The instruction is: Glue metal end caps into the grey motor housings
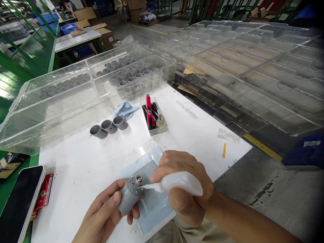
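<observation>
Currently grasping one gray cylinder (128,199) in the left hand (103,209), over the white table (76,175), and clasping one squeeze bottle (181,183), aimed at its top, in the right hand (186,163); farther out, facing three gray cups (109,127), then one red utility knife (150,113).

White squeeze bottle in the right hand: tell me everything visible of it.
The squeeze bottle is translucent white, apparently soft plastic, with a smooth rounded body narrowing to a thin white nozzle. It lies roughly sideways, gripped by the right hand, nozzle aimed at the upper end of the grey cylinder. Whether the tip touches is unclear; no label shows.
</observation>
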`<control>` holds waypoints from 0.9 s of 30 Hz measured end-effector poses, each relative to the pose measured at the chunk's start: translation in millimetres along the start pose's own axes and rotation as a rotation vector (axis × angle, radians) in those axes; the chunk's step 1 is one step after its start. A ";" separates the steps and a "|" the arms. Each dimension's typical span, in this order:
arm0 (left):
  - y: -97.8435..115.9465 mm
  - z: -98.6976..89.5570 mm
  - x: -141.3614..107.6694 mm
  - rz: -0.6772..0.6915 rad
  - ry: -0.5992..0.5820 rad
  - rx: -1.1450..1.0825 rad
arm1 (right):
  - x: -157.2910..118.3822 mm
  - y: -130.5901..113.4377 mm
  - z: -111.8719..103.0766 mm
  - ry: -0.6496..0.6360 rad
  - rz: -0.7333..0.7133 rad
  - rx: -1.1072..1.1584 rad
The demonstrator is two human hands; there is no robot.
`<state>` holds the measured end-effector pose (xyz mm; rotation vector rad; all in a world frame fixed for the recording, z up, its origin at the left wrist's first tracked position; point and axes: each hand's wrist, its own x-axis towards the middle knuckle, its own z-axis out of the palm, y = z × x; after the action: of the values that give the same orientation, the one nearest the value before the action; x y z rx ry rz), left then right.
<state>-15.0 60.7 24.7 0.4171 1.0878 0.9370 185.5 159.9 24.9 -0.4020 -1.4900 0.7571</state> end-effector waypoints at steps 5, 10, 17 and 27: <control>-0.4 -0.6 0.4 0.000 -0.001 0.003 | 0.2 -1.6 -1.2 -0.016 0.017 -0.002; -0.5 -1.4 0.3 0.011 -0.006 0.011 | -0.5 -0.7 -0.9 -0.022 0.006 -0.021; -2.0 -3.9 0.4 0.016 -0.016 -0.012 | -0.8 0.2 -1.8 -0.018 0.009 -0.006; -0.7 -2.6 -0.1 0.008 -0.013 0.028 | -1.3 0.9 1.3 0.079 0.023 0.025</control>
<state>-17.0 59.7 23.1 0.4500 1.0888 0.9255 184.2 159.4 23.4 -0.4266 -1.4027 0.7691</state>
